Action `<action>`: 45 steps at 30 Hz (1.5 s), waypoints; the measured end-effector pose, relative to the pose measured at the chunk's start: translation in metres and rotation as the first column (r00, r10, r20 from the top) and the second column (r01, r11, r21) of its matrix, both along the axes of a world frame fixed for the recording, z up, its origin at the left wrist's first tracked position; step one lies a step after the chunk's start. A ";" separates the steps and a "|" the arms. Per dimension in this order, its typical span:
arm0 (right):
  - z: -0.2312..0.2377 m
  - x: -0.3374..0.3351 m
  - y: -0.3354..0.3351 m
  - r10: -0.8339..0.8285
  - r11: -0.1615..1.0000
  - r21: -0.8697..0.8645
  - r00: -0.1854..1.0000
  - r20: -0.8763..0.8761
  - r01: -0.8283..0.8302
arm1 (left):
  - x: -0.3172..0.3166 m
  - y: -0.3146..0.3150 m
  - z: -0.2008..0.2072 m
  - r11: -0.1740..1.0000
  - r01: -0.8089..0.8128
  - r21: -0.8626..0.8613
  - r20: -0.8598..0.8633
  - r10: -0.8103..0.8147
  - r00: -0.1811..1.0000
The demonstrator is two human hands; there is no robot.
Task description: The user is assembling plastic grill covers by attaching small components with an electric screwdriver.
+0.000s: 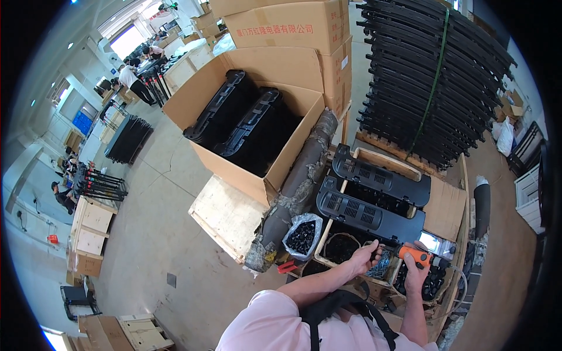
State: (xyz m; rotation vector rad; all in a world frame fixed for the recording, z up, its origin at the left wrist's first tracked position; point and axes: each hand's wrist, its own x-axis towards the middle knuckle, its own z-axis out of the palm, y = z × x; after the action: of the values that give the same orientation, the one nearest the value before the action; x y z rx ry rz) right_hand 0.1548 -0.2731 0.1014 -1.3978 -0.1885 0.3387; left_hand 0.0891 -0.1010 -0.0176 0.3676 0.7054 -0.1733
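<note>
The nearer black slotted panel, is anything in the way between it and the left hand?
Nothing visible stands between the left hand and the nearer black slotted panel. The orange tool, held in the right hand, points its dark front end toward the left fingers; whether they touch it, I can't tell.

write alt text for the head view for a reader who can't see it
A person's right hand grips an orange tool, the left hand close to its front end. Two black panels lie just beyond; an open carton of black casings stands left, a tall stack of dark bars right.
</note>
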 end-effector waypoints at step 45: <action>0.005 0.034 0.028 0.065 0.920 -0.392 0.976 0.208 0.023 | 0.039 0.027 -0.019 0.891 0.105 0.441 -0.083 -0.076 0.994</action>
State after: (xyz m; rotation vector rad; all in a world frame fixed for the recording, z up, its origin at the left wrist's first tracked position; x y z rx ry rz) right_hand 0.1887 -0.2448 0.1066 -1.8348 -0.3297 0.2475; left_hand 0.1277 -0.0738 -0.0362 0.8395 0.7902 -0.1102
